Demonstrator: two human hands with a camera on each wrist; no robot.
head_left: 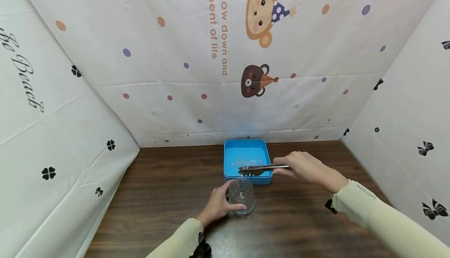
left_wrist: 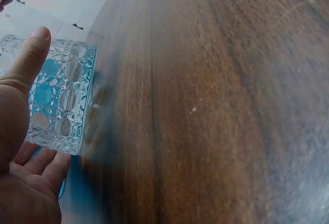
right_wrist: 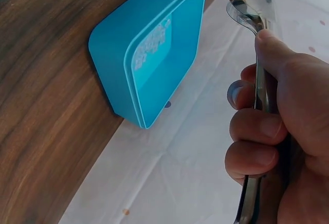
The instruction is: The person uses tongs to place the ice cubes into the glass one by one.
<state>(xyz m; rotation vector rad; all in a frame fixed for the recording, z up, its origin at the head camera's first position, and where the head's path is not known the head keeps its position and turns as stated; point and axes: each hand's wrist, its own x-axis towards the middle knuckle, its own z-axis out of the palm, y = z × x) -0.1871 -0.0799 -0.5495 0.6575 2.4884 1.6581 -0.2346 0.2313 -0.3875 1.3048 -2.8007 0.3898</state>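
Observation:
My left hand (head_left: 218,204) holds a clear patterned glass (head_left: 242,197) just in front of a blue box. In the left wrist view the thumb lies along one side of the glass (left_wrist: 64,95) and the fingers are on the other. My right hand (head_left: 299,166) grips metal serving tongs (head_left: 258,169), which reach over the near part of the box. Seen from the right wrist, the tongs (right_wrist: 259,88) have a fork-like end and a spoon-like end, close together. Small clear pieces (head_left: 246,162) lie in the box; their exact kind is too small to tell.
The blue box (head_left: 226,152) stands on a dark wooden table (head_left: 168,187), near its back edge. A white printed cloth (head_left: 197,47) hangs behind, and more white cloth covers the left side (head_left: 63,133) and right side (head_left: 404,117).

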